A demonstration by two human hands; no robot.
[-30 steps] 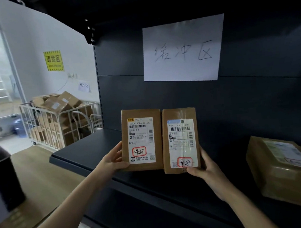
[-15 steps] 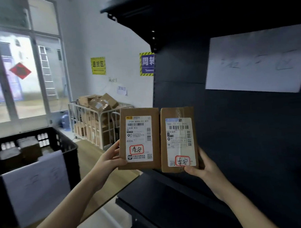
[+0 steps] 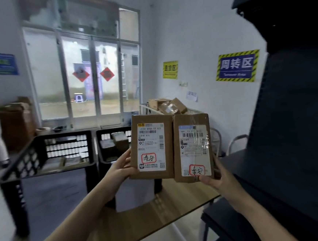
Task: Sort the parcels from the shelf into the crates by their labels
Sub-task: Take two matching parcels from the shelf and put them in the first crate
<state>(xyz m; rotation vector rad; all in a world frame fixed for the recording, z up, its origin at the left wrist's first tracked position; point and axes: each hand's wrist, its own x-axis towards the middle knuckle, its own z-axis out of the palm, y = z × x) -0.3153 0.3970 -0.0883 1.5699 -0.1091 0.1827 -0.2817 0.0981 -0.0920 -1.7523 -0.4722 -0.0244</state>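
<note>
Head view, parcel-sorting room: left parcel [image 3: 150,145] pinched at its lower left edge by the left hand [image 3: 120,171], thumb on the face, fingers behind; right parcel [image 3: 193,148] gripped at its lower right corner by the right hand [image 3: 218,180], thumb just under the label. Both brown cartons upright, edges touching, held in the air just left of the dark shelf [image 3: 297,128], above a wooden table [image 3: 143,216]. Further left of the shelf, two black crates: near crate [image 3: 113,130] already holding a few parcels, far crate [image 3: 24,165] with flat packets at its bottom. Sorting judged under way, not finished, with this pair yet to be dropped and any stock remaining on the shelf hidden from this angle. Legible on the left parcel's label: "210A B006-03 A22", "B006", and handwritten "泰安" in a red box. Same red-boxed "泰安" on the right parcel's label, headed "980", the rest blurred under tape. Matching marks pointing, as a judgement, to one shared crate; paper sheets [image 3: 55,193] on the crate fronts too blurred to read. On the wall left of the shelf, blue sign [image 3: 237,66] with hazard border reading "周转区", small English line beneath unreadable; beyond it, yellow sign [image 3: 170,70], characters unclear.
</note>
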